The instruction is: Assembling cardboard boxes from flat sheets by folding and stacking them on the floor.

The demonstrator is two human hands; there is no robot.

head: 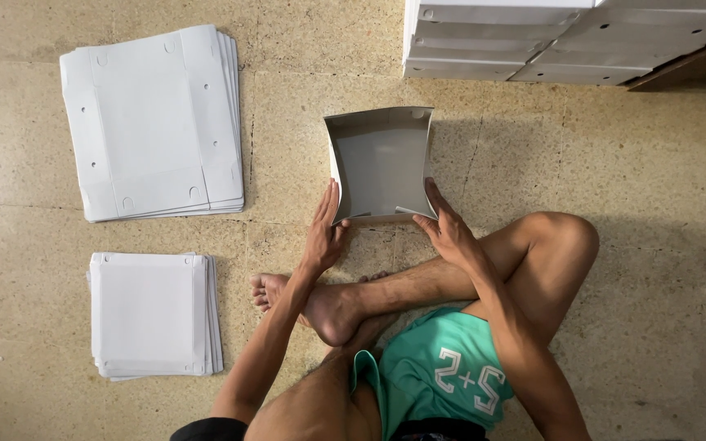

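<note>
The person sits cross-legged on the speckled stone floor (614, 245) and works on a half-folded grey cardboard box (380, 163), which stands on the floor just in front of the crossed legs. The left hand (324, 229) is flat and open, its fingers straight and pressed against the outside of the left wall near the front corner. The right hand (443, 224) is also spread, with the fingers laid on the right wall and the thumb near the small flap at the front corner; neither hand pinches anything. The step in hand seems to be raising the side walls and tucking the front flaps. To do this well, I think both palms should push inward evenly, so the walls stand straight and the creases stay sharp, and the back wall should not bend. On the left lie two stacks of flat white blanks, a larger stack (153, 122) and a smaller stack (153, 314). Finished white boxes (533, 41) are piled at the top right.
</note>
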